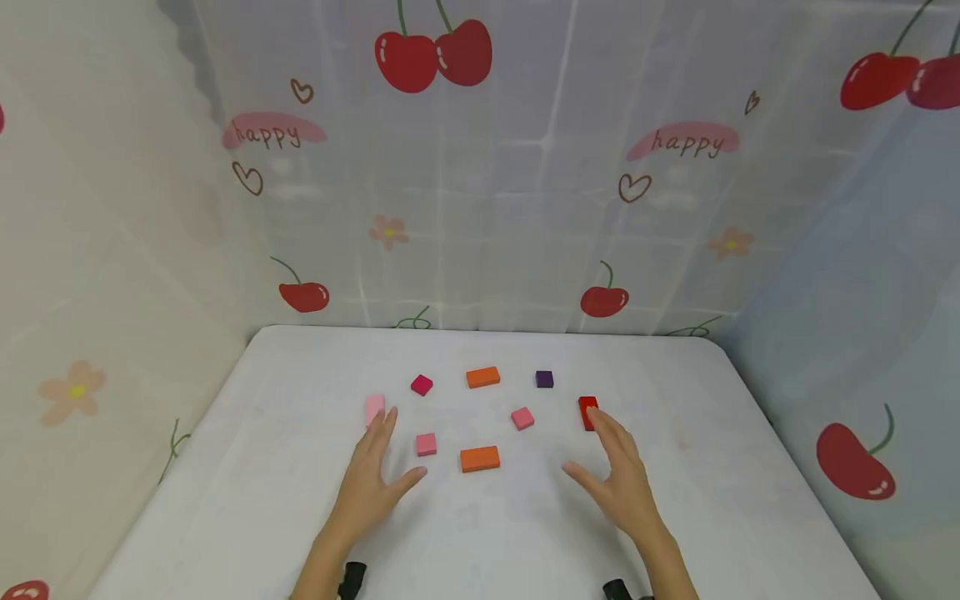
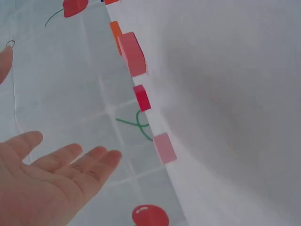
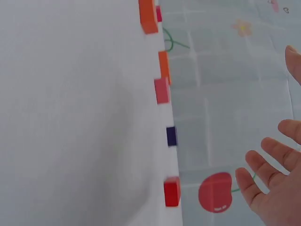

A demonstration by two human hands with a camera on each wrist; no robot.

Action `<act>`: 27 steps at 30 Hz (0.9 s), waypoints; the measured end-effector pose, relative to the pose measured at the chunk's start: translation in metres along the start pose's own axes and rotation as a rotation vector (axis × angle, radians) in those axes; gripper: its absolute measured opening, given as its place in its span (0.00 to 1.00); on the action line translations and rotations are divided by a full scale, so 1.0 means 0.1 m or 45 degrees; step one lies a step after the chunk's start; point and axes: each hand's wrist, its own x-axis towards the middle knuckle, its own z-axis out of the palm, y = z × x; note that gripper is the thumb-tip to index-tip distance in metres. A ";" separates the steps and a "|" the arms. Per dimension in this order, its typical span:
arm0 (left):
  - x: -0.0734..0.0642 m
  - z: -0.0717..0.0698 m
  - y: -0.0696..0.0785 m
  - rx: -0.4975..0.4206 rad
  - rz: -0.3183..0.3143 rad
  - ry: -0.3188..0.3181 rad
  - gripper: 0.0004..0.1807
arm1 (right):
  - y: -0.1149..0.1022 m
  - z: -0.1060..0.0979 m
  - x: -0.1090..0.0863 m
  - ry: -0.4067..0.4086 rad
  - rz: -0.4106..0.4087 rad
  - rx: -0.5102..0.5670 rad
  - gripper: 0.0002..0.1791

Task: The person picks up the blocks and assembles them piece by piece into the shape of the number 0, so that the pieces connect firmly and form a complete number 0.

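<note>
My left hand (image 1: 369, 483) is held over the left side of the white table with thumb and fingers spread, holding nothing. Its fingertips overlap a light pink block (image 1: 374, 407) in the head view, and a pink cube (image 1: 426, 445) lies just right of them. On the other side my right hand (image 1: 622, 487) has its fingers spread too, with nothing in it. Those fingertips overlap a red block (image 1: 587, 412). Between the hands lie an orange block (image 1: 480, 459) and a second pink cube (image 1: 522, 418). In both wrist views the hands show apart from the blocks.
Farther back on the table (image 1: 675, 500) are a crimson cube (image 1: 422, 385), another orange block (image 1: 483, 377) and a dark purple cube (image 1: 544, 379). A curtain (image 1: 510, 208) printed with cherries, hearts and flowers hangs behind the table's far edge and along both sides.
</note>
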 end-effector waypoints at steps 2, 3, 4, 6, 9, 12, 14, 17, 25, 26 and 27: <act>0.06 0.02 0.01 -0.123 -0.024 0.001 0.52 | -0.09 0.06 0.06 -0.052 0.065 0.123 0.46; 0.09 0.04 0.02 -0.182 -0.036 0.004 0.51 | -0.13 0.10 0.09 -0.081 0.093 0.176 0.45; 0.12 0.05 0.02 -0.234 -0.055 0.007 0.50 | -0.17 0.15 0.12 -0.110 0.123 0.216 0.44; 0.17 0.09 0.01 -0.333 -0.105 -0.004 0.50 | -0.24 0.24 0.17 -0.162 0.178 0.282 0.43; 0.23 0.15 -0.01 -0.416 -0.174 -0.036 0.49 | -0.31 0.40 0.23 -0.244 0.253 0.369 0.42; 0.28 0.19 -0.05 -0.437 -0.226 -0.077 0.47 | -0.33 0.55 0.28 -0.316 0.295 0.454 0.41; 0.32 0.22 -0.09 -0.427 -0.235 -0.098 0.45 | -0.32 0.62 0.32 -0.355 0.300 0.497 0.40; 0.37 0.26 -0.15 -0.390 -0.235 -0.127 0.41 | -0.31 0.71 0.37 -0.401 0.303 0.512 0.38; 0.45 0.33 -0.28 -0.280 -0.261 -0.164 0.37 | -0.26 0.88 0.37 -0.451 0.339 0.432 0.35; 0.45 0.33 -0.29 -0.278 -0.262 -0.163 0.36 | -0.25 0.89 0.37 -0.448 0.337 0.430 0.35; 0.46 0.33 -0.30 -0.283 -0.274 -0.163 0.36 | -0.24 0.91 0.36 -0.444 0.330 0.421 0.34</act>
